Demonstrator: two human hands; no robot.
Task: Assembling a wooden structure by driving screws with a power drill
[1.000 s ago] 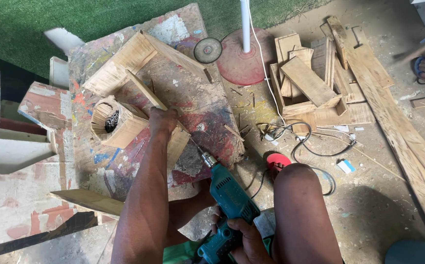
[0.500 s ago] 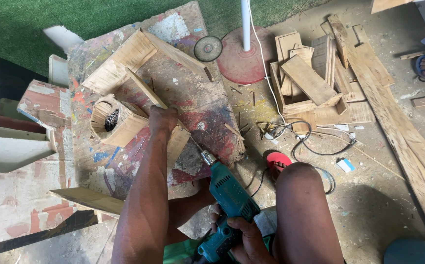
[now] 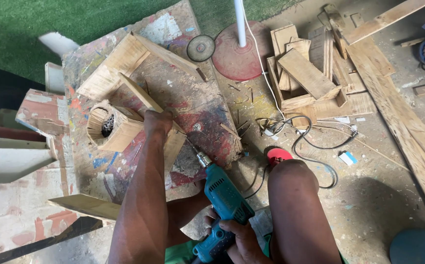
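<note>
Left hand (image 3: 158, 122) presses the wooden piece (image 3: 139, 124) onto the paint-stained worktop (image 3: 207, 117); right hand (image 3: 237, 234), grip closed on the teal drill (image 3: 224, 200), should keep the bit square (beside the left hand).

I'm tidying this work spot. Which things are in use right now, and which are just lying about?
In use:
left hand pressing the wooden piece
right hand gripping the teal drill
paint-stained board underneath

Lying about:
grinding disc
red fan base
scrap wood pile
long planks
</note>
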